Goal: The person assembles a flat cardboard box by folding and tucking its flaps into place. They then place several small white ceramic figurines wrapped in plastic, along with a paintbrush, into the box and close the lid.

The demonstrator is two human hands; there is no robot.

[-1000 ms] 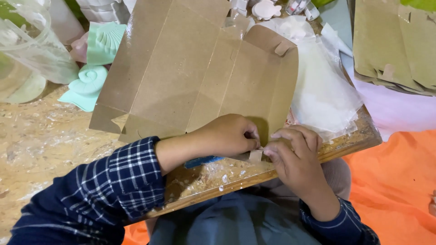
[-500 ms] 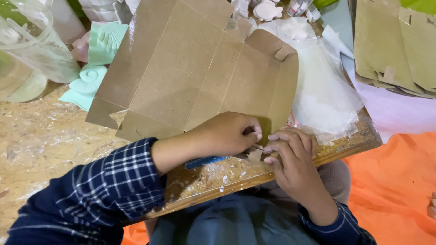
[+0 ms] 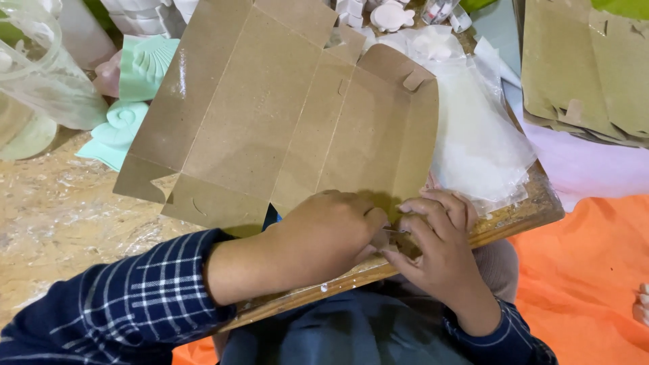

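Pinching the near edge of a flat brown carton blank [image 3: 284, 122].
Left hand [image 3: 324, 236] and right hand [image 3: 439, 250] closing fingertips on it, lying over a wooden worktop [image 3: 534, 209], crowding plastic sheets [image 3: 473, 142] rightward.

A stack of clear plastic sheets [image 3: 476, 142] lies just past the fingers [image 3: 433, 209] and to their right, on the wooden board [image 3: 534, 203]. Far to the fingers' left, mint-green shell-shaped pieces [image 3: 132, 101] rest on the speckled bench [image 3: 61, 216], beside a clear plastic container [image 3: 40, 74]. Well beyond the fingers, at the far edge, sit small white moulded pieces [image 3: 392, 13]. Up to the right, a pile of flat brown card blanks [image 3: 588, 67] lies on a pale lilac sheet [image 3: 595, 169]. An orange cloth [image 3: 588, 284] spreads to the fingers' right and nearer the person.
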